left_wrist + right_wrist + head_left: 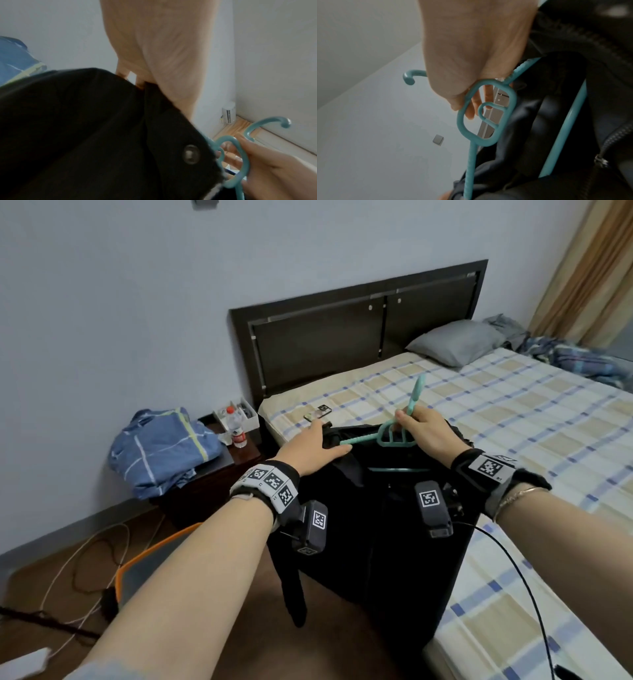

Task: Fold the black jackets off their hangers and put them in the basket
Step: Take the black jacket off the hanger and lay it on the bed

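At the far left of my head view, white and dark cables (73, 563) trailed over the brown floor. Just right of them stood the basket (144, 556), its orange rim showing beneath my left forearm. Behind it, a heap of blue striped cloth (161, 446) lay on a dark nightstand (219, 470), with a water bottle (236, 428) beside it.

My left hand (317, 446) rested on the left shoulder of the black jacket (376, 525). Its fingers gripped a fold of the dark cloth there, with the thumb lying along the top. The jacket hung over the near corner of the bed (513, 422), one sleeve dangling toward the floor.

The teal hanger (394, 436) was partly out of the jacket's neck, and its left arm stuck out bare toward my left hand. My right hand (423, 433) held the hanger just below its hook, fingers curled around the neck and the loop under it. The hook pointed up and away from me.

Further right, a grey pillow (455, 342) lay at the dark headboard (359, 330), and a crumpled blue checked blanket (579, 361) sat at the bed's far edge.
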`<state>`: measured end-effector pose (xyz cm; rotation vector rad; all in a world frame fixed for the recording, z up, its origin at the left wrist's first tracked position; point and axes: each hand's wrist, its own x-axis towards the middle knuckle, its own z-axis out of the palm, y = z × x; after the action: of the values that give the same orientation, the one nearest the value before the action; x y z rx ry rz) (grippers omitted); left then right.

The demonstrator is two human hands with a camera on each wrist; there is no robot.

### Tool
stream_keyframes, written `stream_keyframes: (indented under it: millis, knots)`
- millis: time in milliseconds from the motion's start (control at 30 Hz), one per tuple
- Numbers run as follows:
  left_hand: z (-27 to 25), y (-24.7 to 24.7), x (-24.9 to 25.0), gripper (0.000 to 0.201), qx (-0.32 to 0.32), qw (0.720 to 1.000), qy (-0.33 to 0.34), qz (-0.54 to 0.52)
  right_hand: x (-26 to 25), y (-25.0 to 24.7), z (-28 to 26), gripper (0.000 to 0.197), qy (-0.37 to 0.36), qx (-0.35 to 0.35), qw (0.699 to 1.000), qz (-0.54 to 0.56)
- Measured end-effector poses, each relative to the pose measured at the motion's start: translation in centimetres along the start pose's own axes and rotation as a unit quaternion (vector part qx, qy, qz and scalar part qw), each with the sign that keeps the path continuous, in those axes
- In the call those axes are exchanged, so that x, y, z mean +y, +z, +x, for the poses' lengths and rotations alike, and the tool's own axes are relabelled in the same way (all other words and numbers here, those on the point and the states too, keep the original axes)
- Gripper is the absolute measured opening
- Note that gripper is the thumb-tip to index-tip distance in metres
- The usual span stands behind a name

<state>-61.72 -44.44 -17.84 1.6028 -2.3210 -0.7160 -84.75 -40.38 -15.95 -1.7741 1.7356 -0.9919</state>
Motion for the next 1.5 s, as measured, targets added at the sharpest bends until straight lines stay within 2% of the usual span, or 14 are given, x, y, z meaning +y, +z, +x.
stream_keyframes:
  millis: [100, 233, 300, 367, 400, 467, 600, 767, 1067, 1133, 1267, 1333, 1400, 1500]
  knots:
    - [1.8, 0.6, -1.2, 0.062, -0.051, 0.999, 0.01, 0.015, 0.4, 0.0, 0.4, 0.033, 0.032, -0.002, 0.999, -0.02]
    - [2.9, 1.2, -2.1, 0.046, -0.024, 0.999, 0.033, 0.014, 1.7, -0.8, 0.3, 0.03, 0.048, -0.027, 0.979, -0.197]
    - [3.2, 1.2, -1.8, 0.043, -0.003, 0.998, 0.051, 0.024, 1.6, -0.6, -0.6, 0.022, 0.035, 0.037, 0.973, -0.226]
    - [3.7, 1.2, -1.4, 0.041, 0.005, 0.998, 0.065, 0.026, 0.6, 0.5, -1.4, 0.014, -0.014, 0.122, 0.971, -0.206]
    - [3.9, 1.3, -1.1, 0.041, 0.005, 0.997, 0.069, 0.029, 0.0, 1.3, -1.5, 0.013, -0.038, 0.134, 0.973, -0.182]
    - [4.2, 1.6, -0.6, 0.044, 0.007, 0.996, 0.077, 0.047, -1.0, 3.1, -1.1, 0.016, -0.056, 0.092, 0.982, -0.156]
    - [4.2, 1.7, -0.5, 0.049, 0.027, 0.995, 0.067, 0.073, -1.3, 5.7, 0.1, 0.025, -0.011, -0.039, 0.973, -0.229]
    - [3.7, 1.4, -1.5, 0.049, 0.051, 0.993, 0.042, 0.094, -2.0, 7.6, 0.6, 0.022, -0.03, -0.036, 0.954, -0.297]
    - [5.2, -0.6, -3.4, 0.018, 0.101, 0.992, 0.036, 0.062, 1.2, 7.3, 1.5, 0.021, 0.047, -0.034, 0.966, -0.253]
    - [6.0, -1.1, -4.5, 0.02, 0.106, 0.992, 0.035, 0.058, 2.2, 6.7, 1.5, 0.02, 0.073, -0.014, 0.969, -0.234]
    - [7.0, -1.1, -6.8, 0.044, 0.105, 0.994, 0.024, 0.036, 3.0, 4.1, 1.9, 0.024, 0.129, 0.054, 0.978, -0.155]
    - [7.3, -0.6, -6.8, 0.045, 0.097, 0.994, 0.036, 0.03, 2.9, 3.5, 2.0, 0.024, 0.127, 0.041, 0.984, -0.118]
    - [7.7, 0.0, -6.0, 0.033, 0.075, 0.996, 0.043, 0.029, 2.3, 3.9, 1.9, 0.022, 0.1, 0.032, 0.988, -0.114]
    - [8.6, 1.0, -5.1, 0.026, 0.046, 0.997, 0.048, 0.042, 1.0, 4.5, 2.3, 0.019, 0.064, 0.07, 0.992, -0.086]
